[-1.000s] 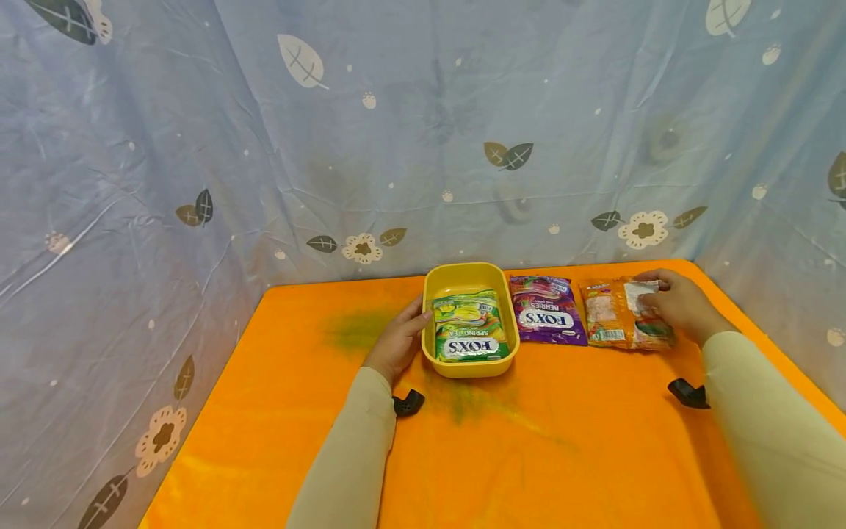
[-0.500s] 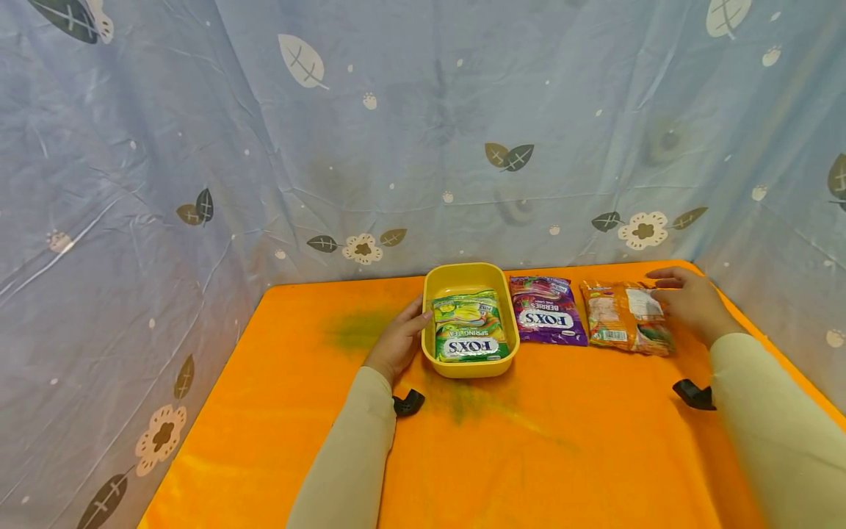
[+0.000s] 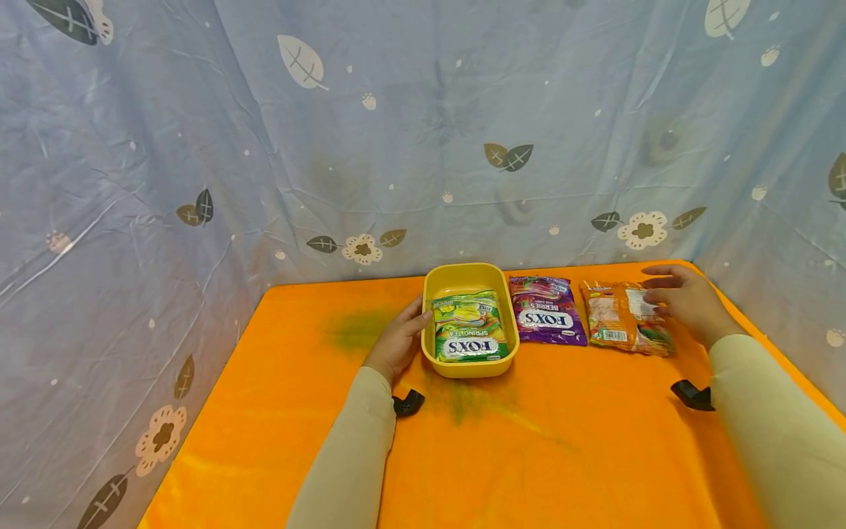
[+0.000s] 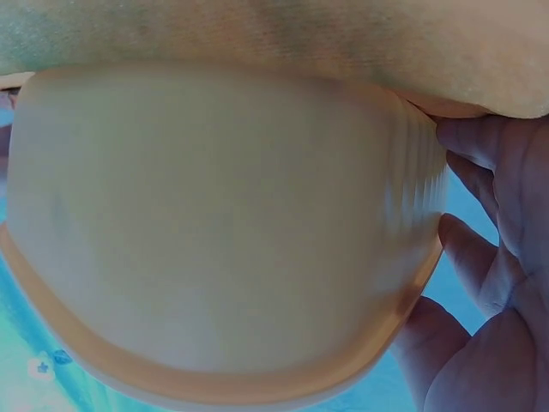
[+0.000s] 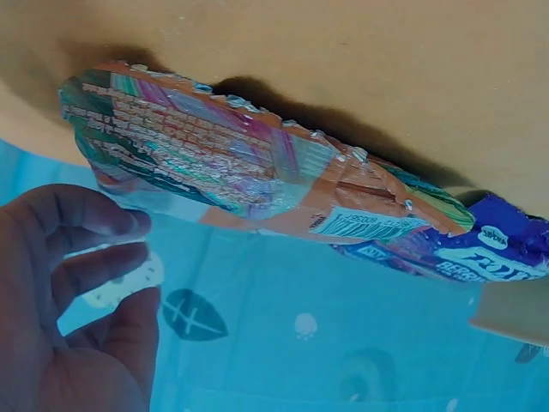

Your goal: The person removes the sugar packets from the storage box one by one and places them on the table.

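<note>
A yellow plastic tub (image 3: 471, 371) stands at the back middle of the table, holding a green FOX'S Spring Tea candy bag (image 3: 469, 330). My left hand (image 3: 399, 339) holds its left side, fingertips on the outer wall and thumb at the rim, as the left wrist view also shows. To the right lies a purple FOX'S Berries candy bag (image 3: 547, 312). Beside it an orange candy bag (image 3: 624, 317) lies with its barcode side up. My right hand (image 3: 690, 303) hovers at this bag's right end, fingers loosely bent with nothing between them (image 5: 81, 300).
An orange cloth (image 3: 529, 455) covers the table. Blue patterned curtain (image 3: 410, 147) walls rise behind it and at both sides. A black wrist-mounted piece (image 3: 408, 403) juts out by the left sleeve, and another black piece (image 3: 692, 395) by the right.
My right hand has let go of the orange bag and drawn slightly right. That bag now lies a little flatter. The left hand and the tub have stayed put.
</note>
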The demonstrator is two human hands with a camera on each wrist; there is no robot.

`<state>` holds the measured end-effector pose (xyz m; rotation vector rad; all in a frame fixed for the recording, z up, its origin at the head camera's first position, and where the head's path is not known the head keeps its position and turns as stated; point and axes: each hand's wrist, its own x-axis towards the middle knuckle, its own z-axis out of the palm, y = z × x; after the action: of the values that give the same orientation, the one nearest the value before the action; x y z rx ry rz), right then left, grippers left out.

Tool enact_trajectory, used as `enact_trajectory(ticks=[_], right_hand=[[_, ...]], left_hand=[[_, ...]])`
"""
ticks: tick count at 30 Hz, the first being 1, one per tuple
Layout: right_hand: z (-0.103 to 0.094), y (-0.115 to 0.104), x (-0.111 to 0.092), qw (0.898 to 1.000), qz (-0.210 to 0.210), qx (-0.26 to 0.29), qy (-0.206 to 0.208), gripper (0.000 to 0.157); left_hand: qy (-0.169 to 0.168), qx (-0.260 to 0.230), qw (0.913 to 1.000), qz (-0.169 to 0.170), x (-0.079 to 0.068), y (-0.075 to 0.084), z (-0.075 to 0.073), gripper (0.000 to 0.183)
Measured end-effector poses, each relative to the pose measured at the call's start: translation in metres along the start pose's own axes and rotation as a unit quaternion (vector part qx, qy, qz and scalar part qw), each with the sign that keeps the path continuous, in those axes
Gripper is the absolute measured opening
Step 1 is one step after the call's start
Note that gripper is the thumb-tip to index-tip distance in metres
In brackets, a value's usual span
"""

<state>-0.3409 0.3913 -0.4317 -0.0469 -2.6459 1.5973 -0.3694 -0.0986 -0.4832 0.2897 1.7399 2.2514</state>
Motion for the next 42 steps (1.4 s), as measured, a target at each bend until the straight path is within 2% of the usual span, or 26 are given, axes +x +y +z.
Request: enact_trajectory(ticks=[13, 23, 31, 42], right_hand=[[0.002, -0.001, 0.001, 0.999, 0.002, 0.041, -0.012, 0.05], [0.009, -0.012, 0.001, 0.999, -0.009, 0.041, -0.021, 0.056], [0.017, -0.017, 0.003, 0.999, -0.012, 0.044, -0.03, 0.056], [0.023, -0.021, 0.003, 0.998, 0.011, 0.038, -0.039, 0.061]], left_hand=[[0.005, -0.008, 1.0, -0.003, 0.0, 0.001, 0.001, 0.056], [0.002, -0.014, 0.9999, -0.001, 0.001, 0.0, -0.001, 0.056], [0.007, -0.011, 0.9998, -0.015, 0.001, 0.0, -0.002, 0.058], [0.011, -0.008, 0.9999, -0.01, 0.0, 0.001, -0.001, 0.058]])
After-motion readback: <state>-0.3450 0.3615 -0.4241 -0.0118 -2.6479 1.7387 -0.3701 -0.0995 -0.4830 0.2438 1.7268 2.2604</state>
